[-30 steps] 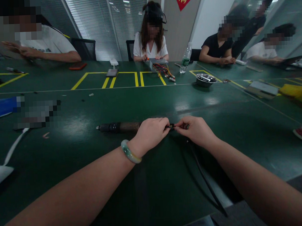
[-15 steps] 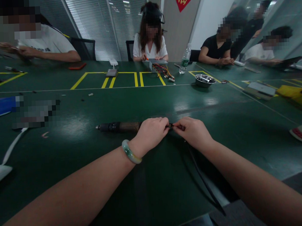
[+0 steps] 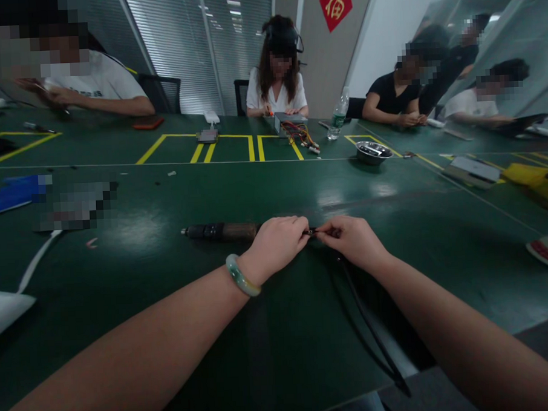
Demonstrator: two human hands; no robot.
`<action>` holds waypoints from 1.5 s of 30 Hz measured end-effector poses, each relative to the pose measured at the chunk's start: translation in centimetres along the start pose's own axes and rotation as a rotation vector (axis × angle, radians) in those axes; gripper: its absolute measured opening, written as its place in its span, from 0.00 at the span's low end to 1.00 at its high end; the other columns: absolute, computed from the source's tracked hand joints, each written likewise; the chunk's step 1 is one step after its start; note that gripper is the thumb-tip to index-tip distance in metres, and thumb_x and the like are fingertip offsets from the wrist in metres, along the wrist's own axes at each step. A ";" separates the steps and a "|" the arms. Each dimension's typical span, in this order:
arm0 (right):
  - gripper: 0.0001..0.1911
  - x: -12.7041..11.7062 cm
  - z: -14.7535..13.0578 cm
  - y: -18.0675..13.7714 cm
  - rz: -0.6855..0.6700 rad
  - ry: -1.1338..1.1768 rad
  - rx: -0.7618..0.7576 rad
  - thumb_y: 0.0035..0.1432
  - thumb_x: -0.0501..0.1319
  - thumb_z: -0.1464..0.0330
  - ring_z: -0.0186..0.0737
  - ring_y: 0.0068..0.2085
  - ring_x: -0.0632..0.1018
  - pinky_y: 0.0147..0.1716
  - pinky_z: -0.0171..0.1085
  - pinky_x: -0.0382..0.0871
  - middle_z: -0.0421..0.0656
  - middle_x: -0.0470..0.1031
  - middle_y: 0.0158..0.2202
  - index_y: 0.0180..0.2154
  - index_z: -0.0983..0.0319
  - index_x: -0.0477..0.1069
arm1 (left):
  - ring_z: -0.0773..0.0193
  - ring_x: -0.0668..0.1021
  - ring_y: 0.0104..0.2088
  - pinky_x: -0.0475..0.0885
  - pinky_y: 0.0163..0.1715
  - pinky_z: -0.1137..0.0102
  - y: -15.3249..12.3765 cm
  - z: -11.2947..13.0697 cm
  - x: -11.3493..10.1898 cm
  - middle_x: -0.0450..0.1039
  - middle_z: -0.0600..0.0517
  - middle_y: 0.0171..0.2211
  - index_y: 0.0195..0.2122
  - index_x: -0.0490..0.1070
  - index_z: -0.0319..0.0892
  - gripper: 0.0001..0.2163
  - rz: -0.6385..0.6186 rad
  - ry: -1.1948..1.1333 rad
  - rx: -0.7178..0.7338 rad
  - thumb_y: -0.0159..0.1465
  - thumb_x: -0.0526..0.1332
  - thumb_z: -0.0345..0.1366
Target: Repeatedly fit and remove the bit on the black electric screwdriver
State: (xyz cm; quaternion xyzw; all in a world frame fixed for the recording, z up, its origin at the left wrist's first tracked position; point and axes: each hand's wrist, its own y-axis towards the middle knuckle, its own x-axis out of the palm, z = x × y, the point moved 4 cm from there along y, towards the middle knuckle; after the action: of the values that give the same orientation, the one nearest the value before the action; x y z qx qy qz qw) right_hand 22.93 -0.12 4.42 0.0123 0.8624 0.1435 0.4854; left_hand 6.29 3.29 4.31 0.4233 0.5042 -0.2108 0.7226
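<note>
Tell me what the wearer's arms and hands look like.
The left arm and right arm look sleeveless, the left hand and right hand ungloved. A smooth, rounded bangle, pale with green and yellowish patches, circles the left wrist; none shows on the right.

A rounded bangle point(image 3: 236, 275), pale and deep green with a yellowish part, rings the bare wrist point(image 3: 251, 268) of the left hand point(image 3: 280, 240).

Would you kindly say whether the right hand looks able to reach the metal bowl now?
Probably, with a forward stretch: I see nothing standing between the right hand and the metal bowl. But that hand seems to pinch a small dark part, probably to be released first.
</note>
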 end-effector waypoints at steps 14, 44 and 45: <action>0.09 0.2 0.9 0.1 -0.036 0.121 0.105 0.56 0.64 0.61 0.35 0.30 0.77 0.28 0.34 0.68 0.40 0.79 0.31 0.35 0.58 0.79 | 0.61 0.76 0.37 0.68 0.37 0.68 0.0 -0.1 -0.2 0.73 0.51 0.35 0.38 0.69 0.41 0.06 0.000 -0.019 0.009 0.66 0.58 0.38; 0.09 2.1 -0.8 1.5 -0.127 -0.444 -0.250 0.61 0.58 0.70 0.42 0.43 0.76 0.46 0.40 0.68 0.47 0.76 0.42 0.44 0.63 0.70 | 0.56 0.70 0.57 0.60 0.60 0.58 -0.1 0.5 -0.8 0.71 0.46 0.52 0.54 0.63 0.41 0.17 0.079 -0.019 0.062 0.65 0.60 0.37; 0.09 2.1 -0.8 1.7 -0.126 -0.453 -0.261 0.61 0.58 0.70 0.42 0.44 0.76 0.45 0.40 0.68 0.48 0.76 0.42 0.44 0.63 0.70 | 0.56 0.68 0.59 0.56 0.62 0.57 -0.2 0.4 -0.9 0.70 0.46 0.55 0.56 0.62 0.41 0.19 0.088 -0.016 0.077 0.65 0.60 0.37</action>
State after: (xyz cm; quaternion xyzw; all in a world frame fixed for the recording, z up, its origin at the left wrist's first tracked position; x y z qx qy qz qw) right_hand 20.93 1.66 3.52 -0.0722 0.7050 0.2164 0.6716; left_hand 6.02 2.71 5.13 0.4708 0.4707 -0.2015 0.7185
